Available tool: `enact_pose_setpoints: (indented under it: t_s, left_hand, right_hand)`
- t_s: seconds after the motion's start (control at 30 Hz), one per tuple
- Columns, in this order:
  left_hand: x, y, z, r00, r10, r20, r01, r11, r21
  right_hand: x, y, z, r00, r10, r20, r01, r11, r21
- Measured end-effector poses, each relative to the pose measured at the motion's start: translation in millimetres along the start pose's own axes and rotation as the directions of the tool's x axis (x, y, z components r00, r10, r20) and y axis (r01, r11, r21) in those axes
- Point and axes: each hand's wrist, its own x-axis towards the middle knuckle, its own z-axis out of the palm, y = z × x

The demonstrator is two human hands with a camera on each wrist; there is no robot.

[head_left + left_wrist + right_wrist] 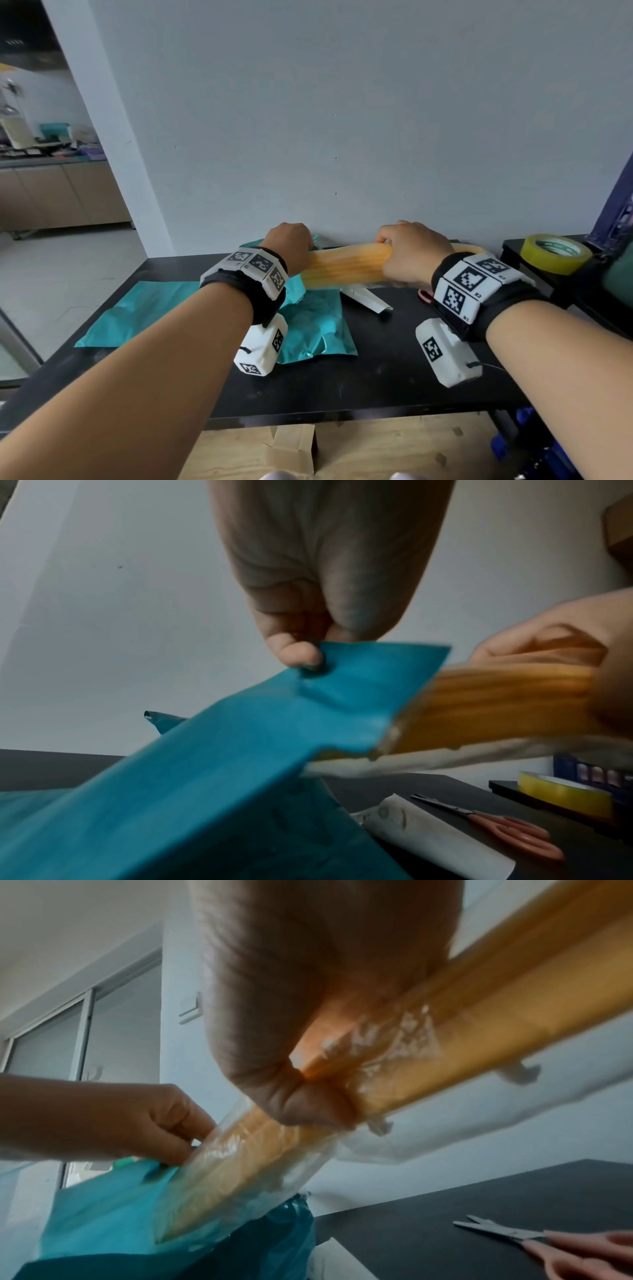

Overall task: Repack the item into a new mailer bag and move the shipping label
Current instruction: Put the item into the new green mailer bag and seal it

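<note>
My left hand [291, 246] pinches the mouth edge of a smooth teal mailer bag [240, 750] between thumb and fingers, lifting it off the black table [342, 387]. My right hand [411, 253] grips a long orange item [346, 270] wrapped in clear plastic, held level above the table near the wall. The item's left end [192, 1213] sits at the teal bag's mouth [103, 1218]. A crumpled darker teal bag [315, 329] lies underneath. A curled white paper sheet [366, 298] lies on the table below the item; I cannot read any print on it.
Pink-handled scissors [507, 829] lie on the table right of the white sheet. A yellow tape roll [555, 253] stands on a raised black shelf at the far right. The grey wall is directly behind my hands. A cardboard box [294, 445] sits on the floor below the table's front edge.
</note>
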Motion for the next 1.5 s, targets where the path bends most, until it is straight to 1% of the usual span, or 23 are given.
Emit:
enact_pose_setpoints:
  t_s: [0.1,0.2,0.27,0.37,0.43,0.53,0.63,0.7,0.73,0.8,0.87,0.93,0.97,1.03,1.1,1.2,1.27,1.33,1.4,1.43,1.5]
  left_hand:
    - [-1.1,4.8,-3.5,0.999,0.016,-0.033,-0.018,0.998,-0.065]
    - [-2.1,7.3,-7.5,0.998,0.031,-0.047,-0.037,0.989,-0.140]
    - [-4.2,6.6,-7.7,0.999,0.037,-0.033,-0.043,0.976,-0.216]
    - [-7.5,-0.4,-0.4,0.999,0.032,0.005,-0.027,0.924,-0.381]
    - [-10.9,-7.5,5.3,1.000,0.018,0.019,-0.008,0.905,-0.425]
    - [-16.3,-18.7,12.7,0.998,-0.012,0.059,0.036,0.905,-0.423]
    - [-19.8,-26.1,20.1,0.994,-0.014,0.111,0.057,0.917,-0.395]
    - [-21.1,-26.7,22.4,0.993,-0.023,0.118,0.066,0.926,-0.371]
    - [-21.5,-26.0,22.2,0.993,-0.036,0.109,0.072,0.935,-0.349]
    - [-22.4,-23.1,20.5,0.995,-0.071,0.071,0.087,0.963,-0.253]
    - [-20.5,-21.0,21.5,0.994,-0.105,0.038,0.110,0.979,-0.173]
    - [-17.0,-21.3,24.5,0.991,-0.128,0.022,0.130,0.981,-0.145]
    - [-15.2,-22.1,25.2,0.990,-0.140,0.015,0.140,0.980,-0.143]
    - [-12.5,-24.4,23.4,0.986,-0.166,0.003,0.164,0.974,-0.156]
    - [-9.8,-24.9,17.9,0.984,-0.176,-0.023,0.169,0.970,-0.173]
    - [-8.2,-25.8,5.5,0.979,-0.180,-0.098,0.163,0.973,-0.165]
    - [-8.6,-28.0,-2.6,0.973,-0.190,-0.133,0.167,0.972,-0.166]
    - [-9.2,-29.2,-9.5,0.973,-0.192,-0.126,0.158,0.959,-0.237]
    - [-10.8,-26.6,-14.9,0.978,-0.188,-0.087,0.144,0.920,-0.366]
    - [-11.6,-24.9,-16.9,0.981,-0.184,-0.069,0.137,0.894,-0.426]
    - [-12.4,-22.8,-19.5,0.981,-0.186,-0.056,0.132,0.849,-0.512]
  right_hand:
    - [-0.3,-10.7,1.8,0.999,-0.038,0.037,0.040,0.999,-0.033]
    - [2.3,-25.4,7.9,0.996,-0.076,0.044,0.077,0.997,-0.020]
    - [6.6,-36.3,14.7,0.992,-0.106,0.067,0.107,0.994,-0.007]
    - [14.5,-53.1,30.7,0.981,-0.146,0.127,0.142,0.989,0.038]
    - [16.2,-61.8,42.2,0.970,-0.190,0.153,0.177,0.980,0.094]
    - [12.6,-65.4,59.7,0.950,-0.233,0.206,0.211,0.970,0.124]
    - [6.8,-59.3,68.2,0.927,-0.211,0.311,0.190,0.977,0.097]
    - [4.0,-52.9,64.3,0.907,-0.175,0.383,0.186,0.983,0.008]
    - [3.1,-49.1,60.5,0.895,-0.149,0.419,0.195,0.979,-0.067]
    - [2.3,-40.7,57.3,0.878,-0.091,0.470,0.194,0.965,-0.176]
    - [-0.9,-36.9,59.1,0.892,-0.057,0.449,0.172,0.960,-0.219]
    - [-2.0,-39.1,60.7,0.910,-0.059,0.411,0.182,0.947,-0.266]
    - [-0.4,-41.5,58.7,0.915,-0.062,0.398,0.179,0.948,-0.262]
    - [4.4,-47.5,49.5,0.927,-0.080,0.366,0.152,0.973,-0.172]
    - [10.6,-51.9,37.2,0.947,-0.112,0.301,0.135,0.989,-0.058]
    - [18.2,-59.0,28.9,0.966,-0.166,0.200,0.153,0.985,0.078]
    - [19.7,-64.7,29.1,0.973,-0.182,0.139,0.165,0.978,0.128]
    - [21.2,-70.5,33.5,0.981,-0.177,0.074,0.161,0.970,0.184]
    - [23.1,-77.5,37.9,0.986,-0.168,0.009,0.158,0.942,0.296]
    - [22.8,-81.3,40.1,0.986,-0.167,-0.019,0.162,0.914,0.372]
    - [23.7,-86.1,47.9,0.984,-0.174,-0.031,0.164,0.827,0.538]
